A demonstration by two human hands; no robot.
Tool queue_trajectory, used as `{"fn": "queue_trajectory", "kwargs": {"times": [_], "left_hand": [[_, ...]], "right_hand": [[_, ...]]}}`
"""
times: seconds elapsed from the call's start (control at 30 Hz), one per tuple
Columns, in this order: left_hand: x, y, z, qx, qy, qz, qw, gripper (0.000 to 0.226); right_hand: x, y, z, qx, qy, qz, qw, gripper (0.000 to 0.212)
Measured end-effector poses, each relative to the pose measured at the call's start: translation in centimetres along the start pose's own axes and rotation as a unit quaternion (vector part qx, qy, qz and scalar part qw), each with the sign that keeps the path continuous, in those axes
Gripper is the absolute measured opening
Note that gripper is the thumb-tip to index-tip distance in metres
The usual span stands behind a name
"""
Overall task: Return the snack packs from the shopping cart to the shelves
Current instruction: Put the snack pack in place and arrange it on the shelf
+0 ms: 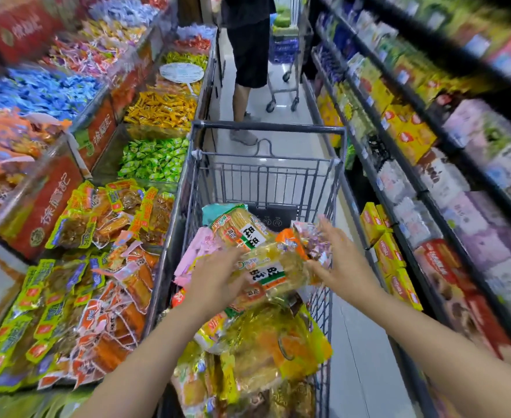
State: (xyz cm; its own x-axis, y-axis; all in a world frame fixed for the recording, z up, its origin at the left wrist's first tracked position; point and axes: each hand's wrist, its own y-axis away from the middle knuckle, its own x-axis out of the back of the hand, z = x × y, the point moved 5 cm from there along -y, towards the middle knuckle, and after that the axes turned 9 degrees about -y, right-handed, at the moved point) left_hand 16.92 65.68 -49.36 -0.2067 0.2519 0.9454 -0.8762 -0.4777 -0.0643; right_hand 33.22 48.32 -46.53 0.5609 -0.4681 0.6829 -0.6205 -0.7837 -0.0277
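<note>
L hand [215, 282]: on near-left end of rice cracker pack [271, 274], fingers curled on it, holding.
R hand [343, 260]: at pack's right end, fingers spread wide, touching; blurred.
Pack: lifted over snack packs [266, 342] piled in shopping cart [266, 128], near its right wall.
Left: candy bins [154, 158].
Right: shelves [423, 194] w/ boxes.
Ahead: person w/ 2nd cart [283, 92].

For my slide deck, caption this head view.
Both hands reach for a cracker pack in the full shopping cart.
</note>
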Motion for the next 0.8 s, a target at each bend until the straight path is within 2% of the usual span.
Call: {"fn": "queue_trajectory", "kwargs": {"times": [0.1, 0.2, 0.3, 0.4, 0.53, 0.67, 0.73, 0.8], "left_hand": [[1.1, 1.3, 0.2, 0.010, 0.060, 0.040, 0.997, 0.044], [1.9, 1.9, 1.4, 0.012, 0.188, 0.061, 0.980, 0.039], [3.1, 1.8, 4.4, -0.001, 0.308, 0.035, 0.951, 0.039], [4.2, 1.6, 8.8, -0.054, 0.373, 0.009, 0.926, 0.040], [5.7, 2.4, 15.4, -0.128, 0.409, -0.031, 0.903, 0.040], [7.2, 4.2, 22.4, -0.202, 0.423, -0.084, 0.879, 0.055], [7.9, 5.5, 26.0, -0.240, 0.421, -0.107, 0.868, 0.046], [8.5, 7.1, 29.4, -0.267, 0.425, -0.124, 0.856, 0.021]], "right_hand": [[1.2, 3.6, 1.5, -0.090, -0.058, 0.061, 0.992, 0.091], [2.0, 7.4, 2.0, -0.153, -0.100, 0.113, 0.977, 0.095], [3.2, 10.6, 0.1, -0.150, -0.112, 0.161, 0.969, 0.087], [4.7, 13.7, -2.8, -0.131, -0.145, 0.201, 0.960, 0.075], [7.2, 18.5, -5.4, -0.118, -0.166, 0.255, 0.945, 0.053], [11.5, 24.0, -6.4, -0.112, -0.169, 0.367, 0.908, 0.025], [13.7, 27.3, -6.7, -0.108, -0.192, 0.420, 0.880, 0.021], [15.5, 31.2, -7.4, -0.111, -0.189, 0.462, 0.860, 0.022]]}}
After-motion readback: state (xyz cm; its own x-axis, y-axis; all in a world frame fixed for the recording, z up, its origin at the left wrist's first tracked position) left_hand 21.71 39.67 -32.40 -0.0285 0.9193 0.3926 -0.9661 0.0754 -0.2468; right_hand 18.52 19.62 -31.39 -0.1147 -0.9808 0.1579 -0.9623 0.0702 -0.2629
